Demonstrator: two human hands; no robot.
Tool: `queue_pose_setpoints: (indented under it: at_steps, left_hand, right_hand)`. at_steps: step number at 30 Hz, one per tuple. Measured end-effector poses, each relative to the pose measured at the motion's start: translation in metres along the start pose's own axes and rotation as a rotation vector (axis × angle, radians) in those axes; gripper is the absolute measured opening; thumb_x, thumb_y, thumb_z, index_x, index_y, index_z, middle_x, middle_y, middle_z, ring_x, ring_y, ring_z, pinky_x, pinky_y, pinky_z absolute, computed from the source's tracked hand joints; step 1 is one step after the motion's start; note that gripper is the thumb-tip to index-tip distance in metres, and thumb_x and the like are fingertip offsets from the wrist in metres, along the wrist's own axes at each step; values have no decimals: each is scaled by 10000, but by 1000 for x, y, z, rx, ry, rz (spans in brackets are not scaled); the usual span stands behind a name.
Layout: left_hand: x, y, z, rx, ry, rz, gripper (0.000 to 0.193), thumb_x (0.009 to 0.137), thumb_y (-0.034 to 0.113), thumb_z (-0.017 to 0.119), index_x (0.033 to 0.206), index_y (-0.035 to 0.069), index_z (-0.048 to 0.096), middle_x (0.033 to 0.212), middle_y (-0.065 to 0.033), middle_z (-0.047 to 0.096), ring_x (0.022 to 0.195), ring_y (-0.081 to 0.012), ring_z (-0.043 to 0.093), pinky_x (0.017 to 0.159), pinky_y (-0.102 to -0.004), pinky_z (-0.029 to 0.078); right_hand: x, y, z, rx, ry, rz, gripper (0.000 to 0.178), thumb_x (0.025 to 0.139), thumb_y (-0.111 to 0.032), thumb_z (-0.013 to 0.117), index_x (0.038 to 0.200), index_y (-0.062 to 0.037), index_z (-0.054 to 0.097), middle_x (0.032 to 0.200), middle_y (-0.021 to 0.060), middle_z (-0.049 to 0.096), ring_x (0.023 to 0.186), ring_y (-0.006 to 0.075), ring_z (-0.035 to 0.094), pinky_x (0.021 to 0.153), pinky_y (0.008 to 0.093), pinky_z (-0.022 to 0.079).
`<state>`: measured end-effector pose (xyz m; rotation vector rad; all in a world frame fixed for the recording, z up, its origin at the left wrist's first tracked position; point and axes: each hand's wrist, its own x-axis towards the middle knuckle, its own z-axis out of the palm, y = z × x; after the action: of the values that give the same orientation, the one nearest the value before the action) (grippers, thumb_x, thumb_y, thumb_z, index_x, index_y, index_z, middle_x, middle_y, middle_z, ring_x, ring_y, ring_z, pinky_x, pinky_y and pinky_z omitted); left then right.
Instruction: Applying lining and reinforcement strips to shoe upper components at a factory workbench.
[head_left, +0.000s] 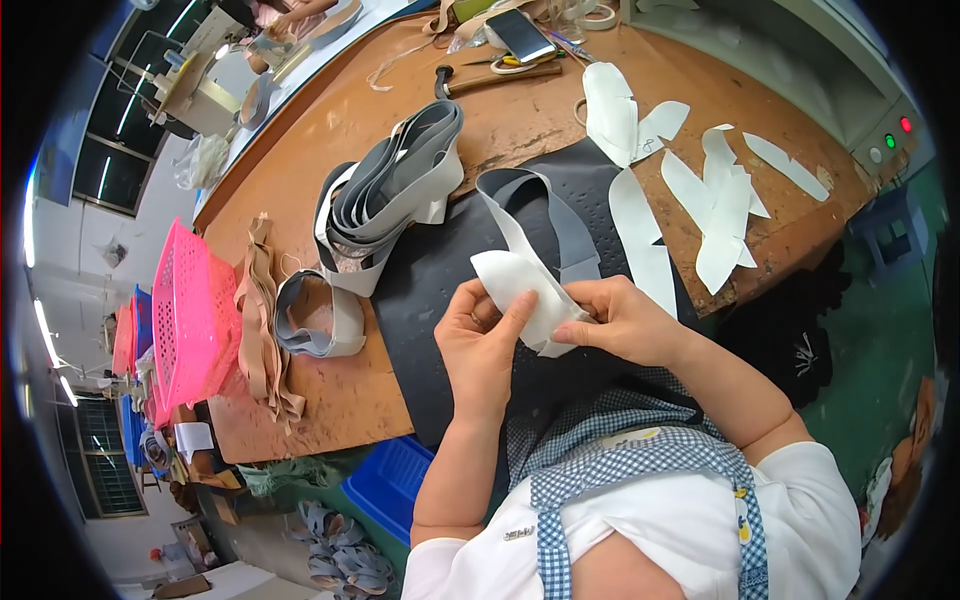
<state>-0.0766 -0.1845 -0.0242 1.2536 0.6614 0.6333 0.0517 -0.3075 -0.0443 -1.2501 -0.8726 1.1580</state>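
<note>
Between my two hands is a white shoe-upper piece [522, 300], curved, with a grey band [560, 215] looping away behind it. My left hand [482, 335] pinches its left side, thumb laid on the white face. On the other side my right hand [625, 322] grips the lower right edge between thumb and fingers. Both hands are over a black mat [425, 300] on the wooden table. Left of the mat lies a stack of similar grey and white uppers [395, 185], with a single looped upper [322, 315] nearer me.
White pattern pieces [645, 235] lie to the right. At the back are a hammer [500, 80] and a phone [520, 37]. Tan strips [262, 320] and a pink basket [192, 320] are at the left. A blue crate [390, 485] stands below the table edge. Another person's hand [290, 20] shows far off.
</note>
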Motion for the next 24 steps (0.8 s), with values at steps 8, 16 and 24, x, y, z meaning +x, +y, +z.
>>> queue_pose_setpoints:
  at_steps: [8,16,24]
  left_hand:
    - [5,-9,-1,87,18,17,154,828,57,736,948,-11,667,919,-47,674,814,-92,602,742,-241,489]
    - [17,-18,-12,58,-52,-44,193,791,58,763,959,-3,691,1102,-47,600,986,-141,567,850,-273,465]
    - [15,-10,-21,-487,-325,-506,426,849,138,726,1194,-26,539,1110,-112,616,1014,-178,611,889,-322,501]
  right_hand:
    - [-8,3,4,83,95,10,257,937,-122,597,1132,43,628,917,57,689,833,75,620,750,250,502]
    - [-8,0,0,126,36,-12,360,922,-82,616,1250,53,558,1034,99,677,933,115,632,835,269,510]
    - [-10,-13,-5,-63,-67,-4,238,841,-42,578,1064,38,606,902,33,632,853,82,580,793,259,480]
